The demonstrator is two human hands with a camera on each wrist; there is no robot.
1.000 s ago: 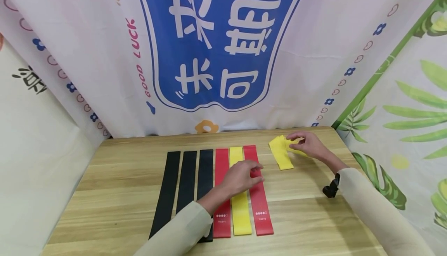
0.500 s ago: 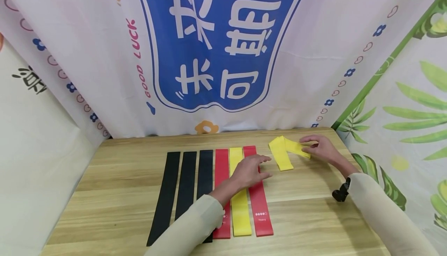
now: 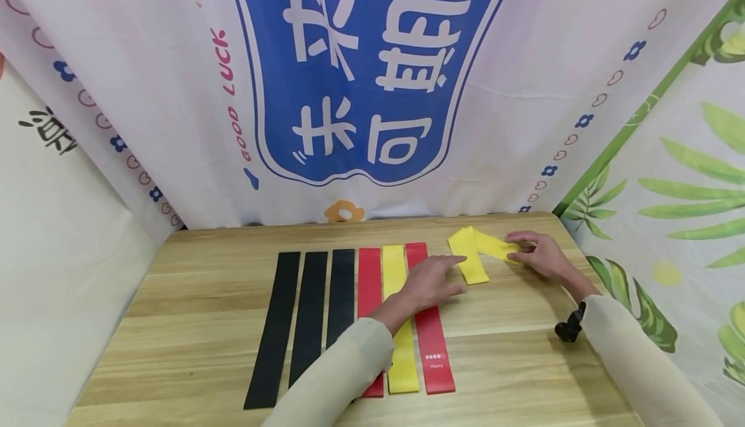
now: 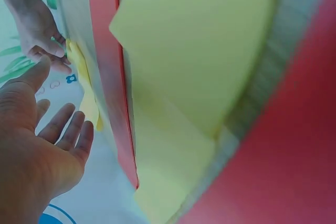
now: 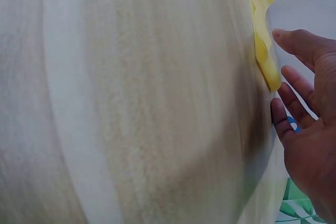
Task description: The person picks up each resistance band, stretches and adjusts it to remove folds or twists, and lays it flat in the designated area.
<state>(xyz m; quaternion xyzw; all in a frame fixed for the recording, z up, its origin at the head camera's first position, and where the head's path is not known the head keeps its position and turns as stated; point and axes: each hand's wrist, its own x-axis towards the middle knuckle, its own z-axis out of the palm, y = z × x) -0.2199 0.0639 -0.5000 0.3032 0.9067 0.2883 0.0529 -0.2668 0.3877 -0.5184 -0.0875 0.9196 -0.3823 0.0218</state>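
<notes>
A yellow resistance band (image 3: 469,255) lies bent on the back right of the table, with one arm of it running right. At that right end is my right hand (image 3: 546,256). In the right wrist view, its thumb and fingers stand apart beside the band's tip (image 5: 270,74); whether they touch it is hard to tell. My left hand (image 3: 429,283) hovers over the rightmost red band (image 3: 436,356), fingers loosely extended toward the bent yellow band. The left wrist view shows this left hand (image 4: 44,145) holding nothing.
Left of that red band lie a flat yellow band (image 3: 403,369), another red band (image 3: 369,272) and several black bands (image 3: 279,330), roughly parallel. They rest on a wooden table (image 3: 174,323). A printed curtain (image 3: 495,123) hangs behind the table's back edge.
My right hand has shifted right along the bent yellow band, uncovering its right arm. My left hand has moved right, its fingertips now nearer that band. The flat bands have stayed in place.
</notes>
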